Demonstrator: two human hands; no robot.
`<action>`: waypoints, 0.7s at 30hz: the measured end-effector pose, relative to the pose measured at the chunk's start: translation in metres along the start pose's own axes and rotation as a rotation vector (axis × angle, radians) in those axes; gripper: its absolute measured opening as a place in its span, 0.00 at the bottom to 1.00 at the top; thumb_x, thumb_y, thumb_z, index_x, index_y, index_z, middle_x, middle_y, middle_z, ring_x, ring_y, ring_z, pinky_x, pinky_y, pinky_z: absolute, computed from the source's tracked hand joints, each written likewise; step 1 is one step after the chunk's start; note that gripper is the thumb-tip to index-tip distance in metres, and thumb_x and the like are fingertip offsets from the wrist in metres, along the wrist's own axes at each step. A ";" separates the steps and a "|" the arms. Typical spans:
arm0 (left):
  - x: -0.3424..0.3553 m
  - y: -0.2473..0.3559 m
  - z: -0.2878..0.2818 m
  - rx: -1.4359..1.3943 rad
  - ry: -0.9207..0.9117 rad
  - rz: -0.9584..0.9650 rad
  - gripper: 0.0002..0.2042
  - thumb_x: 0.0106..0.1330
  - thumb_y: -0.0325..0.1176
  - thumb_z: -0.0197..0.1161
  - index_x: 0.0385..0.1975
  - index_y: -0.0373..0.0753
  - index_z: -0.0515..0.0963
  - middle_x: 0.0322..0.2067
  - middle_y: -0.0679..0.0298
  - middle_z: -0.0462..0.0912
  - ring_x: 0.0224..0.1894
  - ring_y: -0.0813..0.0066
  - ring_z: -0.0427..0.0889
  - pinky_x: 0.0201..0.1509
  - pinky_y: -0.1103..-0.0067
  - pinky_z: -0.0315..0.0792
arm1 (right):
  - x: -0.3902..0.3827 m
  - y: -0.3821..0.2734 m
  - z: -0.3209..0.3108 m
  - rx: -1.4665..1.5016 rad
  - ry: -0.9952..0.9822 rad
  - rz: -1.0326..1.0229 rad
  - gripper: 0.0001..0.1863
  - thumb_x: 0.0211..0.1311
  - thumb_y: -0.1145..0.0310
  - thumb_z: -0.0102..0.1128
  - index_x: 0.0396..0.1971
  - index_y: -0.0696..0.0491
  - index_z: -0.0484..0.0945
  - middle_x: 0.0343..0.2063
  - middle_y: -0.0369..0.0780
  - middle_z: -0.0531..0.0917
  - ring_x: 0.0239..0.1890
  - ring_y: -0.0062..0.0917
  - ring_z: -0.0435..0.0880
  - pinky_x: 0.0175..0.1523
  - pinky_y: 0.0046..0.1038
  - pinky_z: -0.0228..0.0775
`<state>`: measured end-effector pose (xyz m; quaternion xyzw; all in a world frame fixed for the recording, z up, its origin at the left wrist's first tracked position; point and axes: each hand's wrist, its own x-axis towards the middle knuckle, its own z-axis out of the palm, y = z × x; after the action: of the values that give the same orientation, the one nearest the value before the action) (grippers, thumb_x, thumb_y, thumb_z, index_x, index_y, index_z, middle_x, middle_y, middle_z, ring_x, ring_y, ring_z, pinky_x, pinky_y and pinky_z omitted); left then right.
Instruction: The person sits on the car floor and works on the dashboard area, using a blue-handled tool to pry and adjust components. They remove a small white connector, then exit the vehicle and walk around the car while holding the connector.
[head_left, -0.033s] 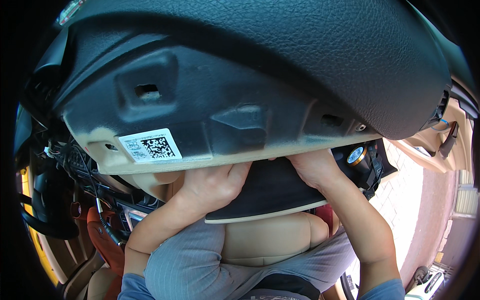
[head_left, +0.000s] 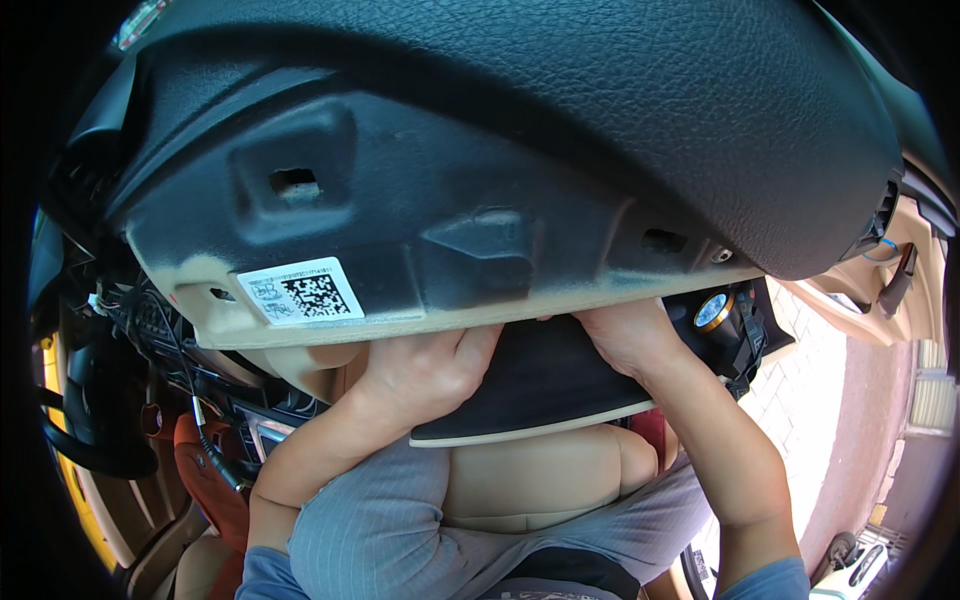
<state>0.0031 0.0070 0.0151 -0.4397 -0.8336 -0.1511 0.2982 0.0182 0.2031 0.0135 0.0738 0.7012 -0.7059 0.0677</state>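
Left hand (head_left: pixel 432 372) and right hand (head_left: pixel 628 336) reach under the dashboard (head_left: pixel 390 190), fingertips hidden, grip impossible to tell

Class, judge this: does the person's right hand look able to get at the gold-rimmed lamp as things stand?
Probably yes: the lamp sits just right of the right hand, with nothing visible between them. But the hand's far end is hidden beneath the dashboard panel, so it would likely need drawing out.
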 end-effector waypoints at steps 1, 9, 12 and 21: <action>0.000 0.000 0.000 0.004 0.008 0.006 0.11 0.47 0.23 0.71 0.33 0.35 0.85 0.34 0.60 0.85 0.36 0.64 0.83 0.43 0.72 0.75 | -0.001 -0.001 0.000 0.042 -0.006 -0.026 0.09 0.56 0.85 0.62 0.38 0.63 0.80 0.36 0.43 0.83 0.35 0.24 0.84 0.34 0.23 0.81; 0.002 0.001 -0.001 -0.051 0.040 -0.001 0.13 0.46 0.21 0.69 0.34 0.33 0.85 0.34 0.58 0.85 0.36 0.63 0.84 0.44 0.73 0.76 | -0.003 -0.003 -0.001 0.256 -0.001 0.057 0.08 0.59 0.84 0.61 0.39 0.61 0.80 0.37 0.43 0.83 0.36 0.25 0.84 0.37 0.23 0.81; 0.002 0.001 -0.003 -0.055 0.034 0.000 0.13 0.46 0.21 0.68 0.35 0.33 0.85 0.34 0.58 0.85 0.37 0.63 0.84 0.46 0.72 0.76 | -0.004 -0.004 -0.001 0.460 0.008 0.101 0.07 0.62 0.82 0.59 0.40 0.61 0.79 0.37 0.43 0.83 0.36 0.26 0.84 0.39 0.25 0.80; -0.004 -0.004 -0.001 -0.037 0.023 0.078 0.14 0.50 0.25 0.64 0.38 0.34 0.83 0.39 0.57 0.83 0.43 0.60 0.82 0.50 0.65 0.76 | -0.006 -0.007 0.001 0.416 0.056 0.159 0.06 0.63 0.81 0.58 0.40 0.60 0.79 0.37 0.43 0.83 0.36 0.26 0.83 0.41 0.26 0.80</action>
<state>0.0018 0.0018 0.0138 -0.4757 -0.8094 -0.1598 0.3050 0.0225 0.2018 0.0216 0.1608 0.5341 -0.8255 0.0867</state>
